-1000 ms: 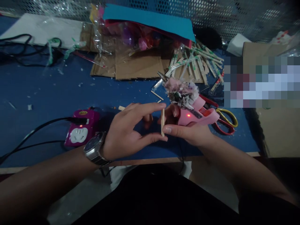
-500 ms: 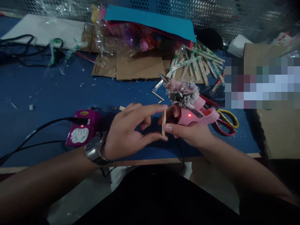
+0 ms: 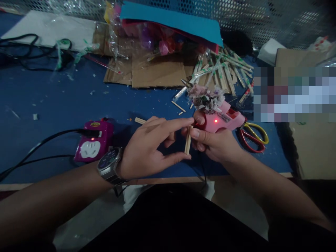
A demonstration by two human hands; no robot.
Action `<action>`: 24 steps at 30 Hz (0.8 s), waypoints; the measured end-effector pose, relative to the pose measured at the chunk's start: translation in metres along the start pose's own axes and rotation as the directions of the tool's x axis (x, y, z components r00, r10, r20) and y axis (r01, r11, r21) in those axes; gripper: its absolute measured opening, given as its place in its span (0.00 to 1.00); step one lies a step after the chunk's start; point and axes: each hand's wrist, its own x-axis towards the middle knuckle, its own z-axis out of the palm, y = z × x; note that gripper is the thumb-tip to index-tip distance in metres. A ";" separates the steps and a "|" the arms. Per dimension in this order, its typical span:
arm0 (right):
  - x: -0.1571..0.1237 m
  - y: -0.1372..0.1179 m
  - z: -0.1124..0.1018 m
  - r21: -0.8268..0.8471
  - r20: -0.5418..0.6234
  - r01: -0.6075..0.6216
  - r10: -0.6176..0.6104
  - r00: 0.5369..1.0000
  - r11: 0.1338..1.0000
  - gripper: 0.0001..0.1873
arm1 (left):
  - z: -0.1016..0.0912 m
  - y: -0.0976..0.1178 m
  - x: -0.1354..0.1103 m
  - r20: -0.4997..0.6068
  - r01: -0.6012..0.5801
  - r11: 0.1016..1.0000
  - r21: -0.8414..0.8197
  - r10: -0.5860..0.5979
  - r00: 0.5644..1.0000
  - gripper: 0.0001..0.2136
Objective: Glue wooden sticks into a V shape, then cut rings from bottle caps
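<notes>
Between the thumb and index fingertip of my left hand (image 3: 152, 147), which wears a watch, short pieces of wooden chopstick (image 3: 188, 142) stand side by side, nearly upright. My right hand (image 3: 215, 141) is closed around a pink glue gun (image 3: 228, 118) with a glowing red light, its metal nozzle pointing up and left. Grey and pinkish tape or fluff wraps the gun's front. My right thumb and fingertips also touch the top of the chopstick pieces. Part of the right fingers is hidden behind the gun and the pieces. Another wooden stick (image 3: 140, 120) lies just beyond my left hand.
A purple power socket (image 3: 93, 141) with black cables sits left on the blue table. Scissors (image 3: 253, 138) with red and yellow handles lie right. Wrapped chopsticks (image 3: 220, 73), cardboard (image 3: 159, 71) and a blue sheet (image 3: 170, 19) are behind; a cardboard box (image 3: 309, 147) stands right.
The glue gun has tilted and moved slightly up in my right hand. The chopstick pieces have turned and shifted a little right, showing more than one side by side.
</notes>
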 end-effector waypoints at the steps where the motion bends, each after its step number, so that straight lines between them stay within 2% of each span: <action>1: 0.000 0.000 0.000 0.015 0.011 -0.002 0.002 1.000 1.000 0.23 | 0.000 0.000 0.000 -0.001 0.001 1.000 -0.003 -0.001 1.000 0.31; 10: 0.001 -0.002 0.002 0.083 0.089 -0.051 0.043 0.995 0.995 0.24 | 0.001 0.000 0.000 -0.001 -0.008 1.000 -0.020 0.008 1.000 0.30; 16: -0.001 0.000 0.000 -0.056 0.027 -0.027 0.028 0.999 0.998 0.23 | -0.002 0.004 0.001 0.012 0.011 1.000 0.014 -0.011 1.000 0.26; 19: 0.000 0.002 -0.001 -0.073 0.031 0.008 -0.006 0.999 0.997 0.22 | -0.002 0.005 0.001 -0.001 0.022 0.996 0.086 -0.022 1.000 0.24; 24: 0.001 0.003 -0.002 -0.111 0.008 0.002 -0.002 1.000 0.994 0.19 | 0.000 0.004 0.000 0.025 0.053 0.992 0.116 -0.057 0.998 0.25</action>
